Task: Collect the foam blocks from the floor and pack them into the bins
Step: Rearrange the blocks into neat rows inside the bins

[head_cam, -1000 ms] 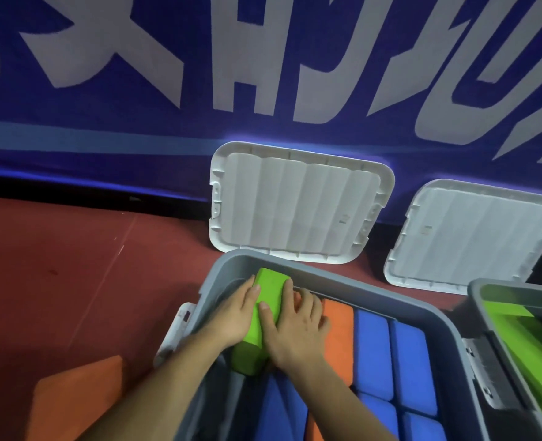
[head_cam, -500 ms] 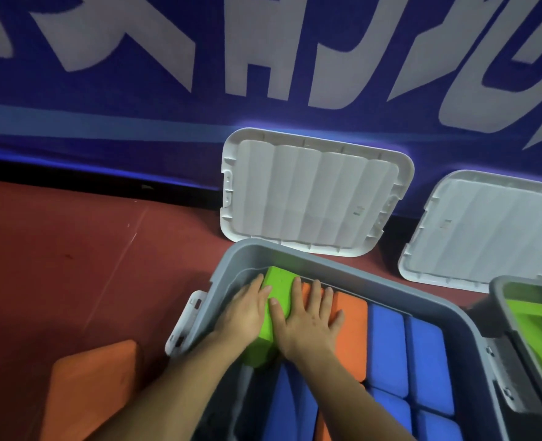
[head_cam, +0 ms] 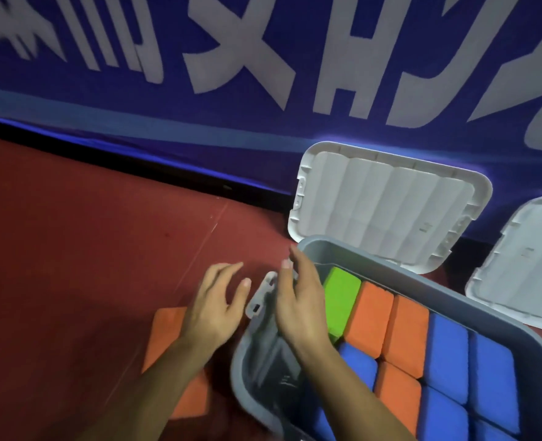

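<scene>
A grey bin [head_cam: 390, 265] stands on the red floor, packed with foam blocks: a green block [head_cam: 341, 297] in its far left corner, orange blocks [head_cam: 387, 326] beside it, blue blocks [head_cam: 473, 374] to the right. An orange foam block [head_cam: 164, 332] lies flat on the floor left of the bin. My left hand [head_cam: 215, 307] hovers over that orange block with fingers spread, holding nothing. My right hand [head_cam: 298, 303] is above the bin's left rim, fingers straight and empty.
Two white bin lids [head_cam: 387, 205] [head_cam: 524, 272] lean against a blue banner wall [head_cam: 263, 58] behind the bin. The bin's left latch [head_cam: 261, 294] sticks out between my hands. Red floor [head_cam: 88, 233] stretches to the left.
Both hands have let go of the green block, now seated in the bin, and moved left out of the bin. The view has swung left.
</scene>
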Demonstrator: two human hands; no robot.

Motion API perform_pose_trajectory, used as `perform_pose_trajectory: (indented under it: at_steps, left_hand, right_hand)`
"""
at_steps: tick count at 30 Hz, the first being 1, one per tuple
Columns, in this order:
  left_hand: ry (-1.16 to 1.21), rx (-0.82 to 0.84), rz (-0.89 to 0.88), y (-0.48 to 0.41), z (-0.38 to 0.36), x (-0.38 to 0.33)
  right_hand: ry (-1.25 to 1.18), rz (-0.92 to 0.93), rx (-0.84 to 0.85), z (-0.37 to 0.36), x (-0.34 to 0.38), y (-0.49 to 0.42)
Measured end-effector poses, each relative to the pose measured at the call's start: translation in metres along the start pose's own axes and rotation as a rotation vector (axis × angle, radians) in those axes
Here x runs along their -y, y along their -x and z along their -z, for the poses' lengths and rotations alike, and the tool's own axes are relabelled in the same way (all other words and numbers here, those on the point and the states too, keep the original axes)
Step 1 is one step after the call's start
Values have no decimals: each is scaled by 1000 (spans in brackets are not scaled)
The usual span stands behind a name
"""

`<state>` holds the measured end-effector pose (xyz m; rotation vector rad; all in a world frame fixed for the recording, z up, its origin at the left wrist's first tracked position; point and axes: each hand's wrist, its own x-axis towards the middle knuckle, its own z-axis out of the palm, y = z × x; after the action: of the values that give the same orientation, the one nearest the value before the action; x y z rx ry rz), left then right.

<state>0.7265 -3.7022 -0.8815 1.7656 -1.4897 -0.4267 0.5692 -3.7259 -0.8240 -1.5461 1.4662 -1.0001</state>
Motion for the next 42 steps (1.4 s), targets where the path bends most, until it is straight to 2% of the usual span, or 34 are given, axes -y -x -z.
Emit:
perform_pose_trajectory:
  at_steps: [3, 5, 11, 16, 19, 23, 27, 29, 31, 35, 42]
  left_hand:
    - [-75, -46, 109, 22, 26, 37]
    - [-111, -15, 234, 34, 40, 59]
    - [-297, 300, 667, 68, 56, 117]
    - [-337, 421, 812, 95, 41, 149]
    - [-378, 483, 826, 117, 32, 170]
    - [-267, 484, 857, 122, 22, 182]
    - [-97, 391, 881, 110, 20, 179]
    - [-85, 361, 910, 104, 26, 174]
    - [-102, 347, 912, 94, 38, 165]
    - [-155, 295, 816, 63, 65, 146]
    - [30, -71, 590, 8, 104, 67]
  right_hand:
    - [-71, -30, 114, -49, 18, 17]
    - [-52, -96, 211, -80, 20, 29]
    - [35, -434, 413, -164, -28, 57]
    - [155, -583, 469, -199, -90, 77]
    - [153, -636, 460, -205, -120, 86]
    - [61, -736, 528, -206, -130, 87]
    - [-49, -811, 527, -207, -123, 81]
    - [-15, -837, 522, -203, -119, 78]
    - [15, -794, 508, -200, -114, 76]
    - [-142, -626, 367, -197, -76, 70]
    - [-364, -360, 250, -144, 19, 46]
